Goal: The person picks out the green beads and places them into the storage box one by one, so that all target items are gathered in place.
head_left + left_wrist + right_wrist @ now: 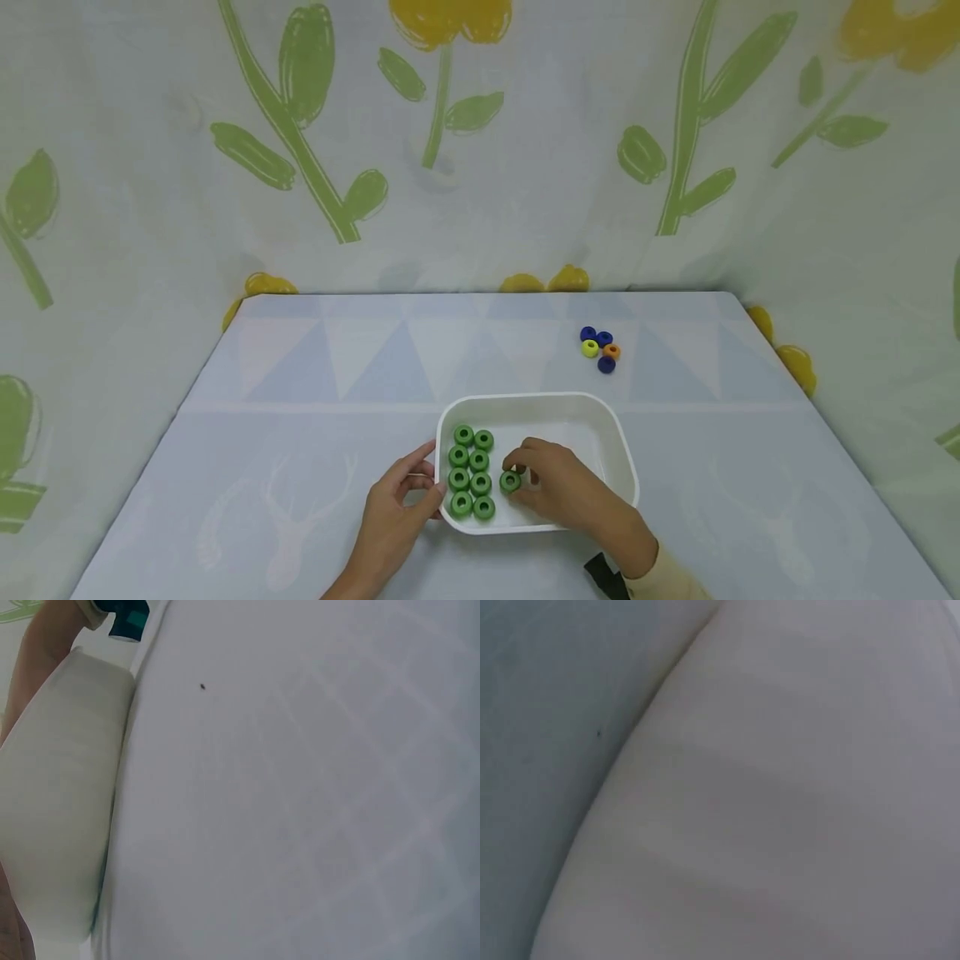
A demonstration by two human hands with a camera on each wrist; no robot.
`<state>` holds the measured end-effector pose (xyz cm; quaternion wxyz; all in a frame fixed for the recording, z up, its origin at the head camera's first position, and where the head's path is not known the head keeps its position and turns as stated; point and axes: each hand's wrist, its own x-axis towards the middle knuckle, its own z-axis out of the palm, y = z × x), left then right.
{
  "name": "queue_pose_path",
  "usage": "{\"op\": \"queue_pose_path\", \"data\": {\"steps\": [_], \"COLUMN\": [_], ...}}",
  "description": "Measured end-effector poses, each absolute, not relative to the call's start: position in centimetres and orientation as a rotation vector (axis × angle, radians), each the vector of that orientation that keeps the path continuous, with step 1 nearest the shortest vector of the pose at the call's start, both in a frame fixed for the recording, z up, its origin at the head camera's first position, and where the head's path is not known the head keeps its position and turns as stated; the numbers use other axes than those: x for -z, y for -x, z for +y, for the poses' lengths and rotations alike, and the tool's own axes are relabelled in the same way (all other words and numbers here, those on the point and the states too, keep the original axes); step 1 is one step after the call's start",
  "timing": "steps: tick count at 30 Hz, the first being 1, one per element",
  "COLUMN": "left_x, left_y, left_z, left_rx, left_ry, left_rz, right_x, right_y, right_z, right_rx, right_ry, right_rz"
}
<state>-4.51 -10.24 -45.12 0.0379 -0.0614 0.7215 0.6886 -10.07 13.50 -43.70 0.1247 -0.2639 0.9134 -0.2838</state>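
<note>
A white tray [558,417] stands near the front of the table, with several green ring-shaped beads [480,461] in two columns along its left side. My left hand [397,508] holds the tray's left rim, its thumb near the front corner and its fingers along the outer side. Inside the tray, my right hand [558,483] pinches another green bead [510,481] just right of the columns. In the left wrist view the tray's outer wall [64,802] hides most of that hand. Only the tray wall [765,817] and tabletop show clearly in the right wrist view.
Behind the tray, toward the right, a small cluster of loose beads lies on the table: dark blue ones [606,364], a yellow one [590,348] and an orange one [612,352]. A flower-patterned curtain [525,208] hangs behind the table [315,433].
</note>
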Motion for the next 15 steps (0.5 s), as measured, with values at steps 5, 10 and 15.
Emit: {"op": "queue_pose_path", "data": {"steps": [5, 10, 15], "left_x": [45.26, 45.33, 45.16], "left_y": [4.54, 4.58, 4.54], "left_z": [-10.17, -10.15, -10.25], "left_rx": [-2.119, -2.119, -2.102], "left_ry": [0.196, 0.209, 0.226], "left_rz": [2.203, 2.190, 2.181], "right_x": [43.90, 43.91, 43.46], "right_y": [10.36, 10.51, 10.39], "right_z": [12.85, 12.44, 12.71], "right_rx": [0.813, 0.811, 0.807], "right_ry": [0.728, 0.737, 0.750], "right_rz": [2.637, 2.618, 2.623]}}
